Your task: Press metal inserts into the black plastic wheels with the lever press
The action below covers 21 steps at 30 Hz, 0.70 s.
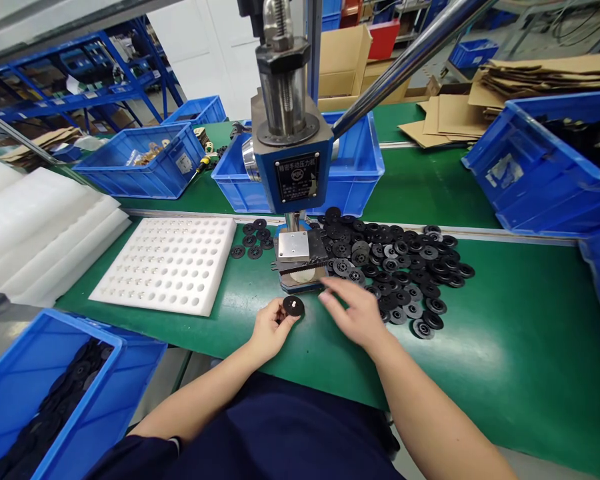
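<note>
My left hand [269, 327] pinches a black round disc [293, 306] just in front of the base of a blue hand press [290, 167]. My right hand [356, 312] hovers to the right of it with fingers stretched out, beside a heap of black discs [405, 267]. Its fingertips are blurred by motion. On the press base [300, 263] lie a metal plate and a pale round part. Several more black discs [253, 240] lie left of the press.
A white foam tray with round holes [170, 263] lies at the left, with white foam sheets [35, 220] beyond it. Blue bins stand at the back [145, 160], the right [545, 167] and the near left [55, 387]. The press lever [410, 60] slants up to the right.
</note>
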Available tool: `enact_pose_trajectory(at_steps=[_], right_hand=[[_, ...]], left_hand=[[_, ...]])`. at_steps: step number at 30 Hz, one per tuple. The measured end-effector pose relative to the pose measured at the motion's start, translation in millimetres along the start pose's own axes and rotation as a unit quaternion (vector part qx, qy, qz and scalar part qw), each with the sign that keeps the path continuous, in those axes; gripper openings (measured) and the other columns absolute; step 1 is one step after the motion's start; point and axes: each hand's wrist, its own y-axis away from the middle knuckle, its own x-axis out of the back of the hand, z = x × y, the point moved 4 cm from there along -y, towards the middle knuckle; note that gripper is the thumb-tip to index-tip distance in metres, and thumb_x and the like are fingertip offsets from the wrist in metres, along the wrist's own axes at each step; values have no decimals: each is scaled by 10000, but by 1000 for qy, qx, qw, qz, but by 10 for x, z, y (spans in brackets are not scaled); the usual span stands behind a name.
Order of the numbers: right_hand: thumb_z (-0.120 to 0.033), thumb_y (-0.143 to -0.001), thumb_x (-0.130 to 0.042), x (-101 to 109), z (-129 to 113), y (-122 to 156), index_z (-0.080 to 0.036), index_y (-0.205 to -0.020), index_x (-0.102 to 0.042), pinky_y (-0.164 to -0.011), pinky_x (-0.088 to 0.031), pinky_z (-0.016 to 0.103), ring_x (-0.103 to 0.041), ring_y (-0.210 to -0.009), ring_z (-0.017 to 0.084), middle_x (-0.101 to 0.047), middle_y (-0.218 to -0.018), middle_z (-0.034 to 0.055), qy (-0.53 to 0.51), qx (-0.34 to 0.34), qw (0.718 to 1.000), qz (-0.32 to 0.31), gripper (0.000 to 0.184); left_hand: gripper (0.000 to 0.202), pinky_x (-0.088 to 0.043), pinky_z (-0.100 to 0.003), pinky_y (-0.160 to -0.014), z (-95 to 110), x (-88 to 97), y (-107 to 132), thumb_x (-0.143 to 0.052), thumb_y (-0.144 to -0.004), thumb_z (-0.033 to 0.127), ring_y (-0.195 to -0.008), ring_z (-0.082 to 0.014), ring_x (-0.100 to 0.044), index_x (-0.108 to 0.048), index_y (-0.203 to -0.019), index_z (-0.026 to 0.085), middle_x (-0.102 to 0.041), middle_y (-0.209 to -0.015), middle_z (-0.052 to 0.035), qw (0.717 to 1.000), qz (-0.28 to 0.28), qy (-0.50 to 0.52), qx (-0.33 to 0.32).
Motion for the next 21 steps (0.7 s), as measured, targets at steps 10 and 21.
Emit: enact_pose_trajectory(at_steps=[10,21], right_hand=[[-320,-877,-438,527,1018,-110,-111,-1396,-497,-1005,-293,664,-299,-1379,418,-422,-1464,232,354,-272,887,118,563],[-338,-774,-549,627,1063,-99,-144,-1039,-672,-934,-323,585,-408,-1131,357,-630,-1163,170,325,-288,878,200,351]], left_hand=[[254,-477,-246,-640,-36,-13,-5,-709,-776,348,-673,-136,-584,-606,-938,181,-664,-778,-16,997,4,66,26],[252,-458,-253,-655,-78,-4,-22,-666,-825,392,-651,-133,-532,-676,-853,142,-617,-721,-26,1000,-6,25,-10]])
